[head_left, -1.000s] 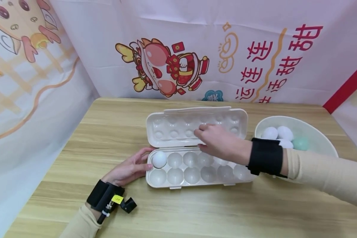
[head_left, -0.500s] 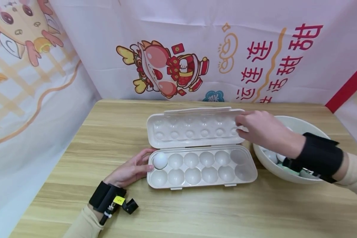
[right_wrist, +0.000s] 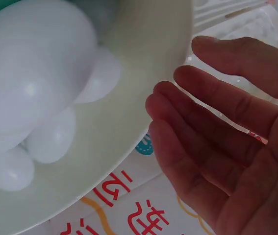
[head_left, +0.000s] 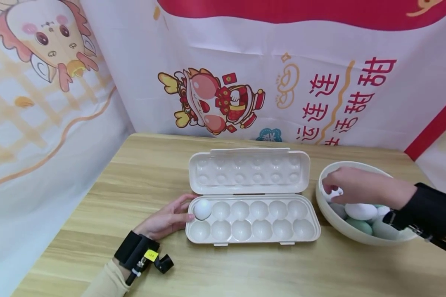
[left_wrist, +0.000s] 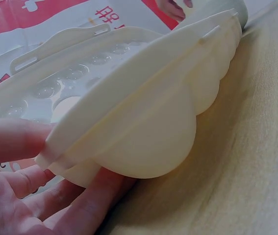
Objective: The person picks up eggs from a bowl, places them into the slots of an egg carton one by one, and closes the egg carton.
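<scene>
A cream plastic egg box (head_left: pixel 260 211) lies with its lid raised toward the back. One white egg (head_left: pixel 202 209) sits in its back left cup; the other cups are bare. My left hand (head_left: pixel 167 220) holds the box's left end, thumb on the rim and fingers (left_wrist: pixel 94 200) under the cups in the left wrist view. Over the left side of a pale bowl (head_left: pixel 338 225) hovers my right hand (head_left: pixel 364 185), fingers loosely bent. The right wrist view shows nothing between them, beside the bowl's rim. Inside the bowl are white eggs (head_left: pixel 361 211) and a green egg (head_left: pixel 359 226).
The bowl stands close to the right of the egg box on a wooden table (head_left: pixel 245 272). A printed cloth (head_left: pixel 223 49) hangs behind the table's back edge, and another covers the left side.
My right hand has moved right, from over the egg box to over the bowl. The left hand keeps its place on the box. The head view has tilted slightly upward.
</scene>
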Motion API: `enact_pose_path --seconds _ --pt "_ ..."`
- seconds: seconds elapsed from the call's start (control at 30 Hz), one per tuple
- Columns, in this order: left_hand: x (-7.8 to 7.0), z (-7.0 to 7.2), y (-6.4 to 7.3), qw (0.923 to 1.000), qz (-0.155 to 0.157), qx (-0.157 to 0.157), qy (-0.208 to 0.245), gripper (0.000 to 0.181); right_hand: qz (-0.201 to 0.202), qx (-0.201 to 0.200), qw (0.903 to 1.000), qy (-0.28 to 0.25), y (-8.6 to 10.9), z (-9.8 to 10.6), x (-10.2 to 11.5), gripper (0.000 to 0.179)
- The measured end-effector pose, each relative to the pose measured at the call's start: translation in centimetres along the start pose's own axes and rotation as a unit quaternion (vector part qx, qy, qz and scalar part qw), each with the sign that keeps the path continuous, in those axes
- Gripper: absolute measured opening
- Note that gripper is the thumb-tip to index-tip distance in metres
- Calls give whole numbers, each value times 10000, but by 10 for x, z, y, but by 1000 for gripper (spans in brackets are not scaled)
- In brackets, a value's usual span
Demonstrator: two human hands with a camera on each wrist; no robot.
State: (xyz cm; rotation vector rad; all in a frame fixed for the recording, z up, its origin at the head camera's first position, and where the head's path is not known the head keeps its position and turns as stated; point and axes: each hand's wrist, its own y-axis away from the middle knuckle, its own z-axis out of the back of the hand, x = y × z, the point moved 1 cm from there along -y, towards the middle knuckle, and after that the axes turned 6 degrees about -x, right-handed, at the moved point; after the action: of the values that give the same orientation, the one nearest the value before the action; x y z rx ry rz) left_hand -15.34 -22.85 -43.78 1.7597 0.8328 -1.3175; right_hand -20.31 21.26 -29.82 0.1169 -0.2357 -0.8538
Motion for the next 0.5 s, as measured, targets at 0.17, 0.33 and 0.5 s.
enact_pose_path --seconds 0.17,0.33,0.5 --pt "2 -1 2 10000 -2 46 31 58 -465 635 9964 -309 11 -9 -6 34" --pt "3 -1 3 9999 -86 97 -12 57 -731 960 9923 -278 22 -16 -13 46" --pt "0 0 4 10000 -49 16 -38 58 -917 1187 9872 -542 28 -25 -20 55"
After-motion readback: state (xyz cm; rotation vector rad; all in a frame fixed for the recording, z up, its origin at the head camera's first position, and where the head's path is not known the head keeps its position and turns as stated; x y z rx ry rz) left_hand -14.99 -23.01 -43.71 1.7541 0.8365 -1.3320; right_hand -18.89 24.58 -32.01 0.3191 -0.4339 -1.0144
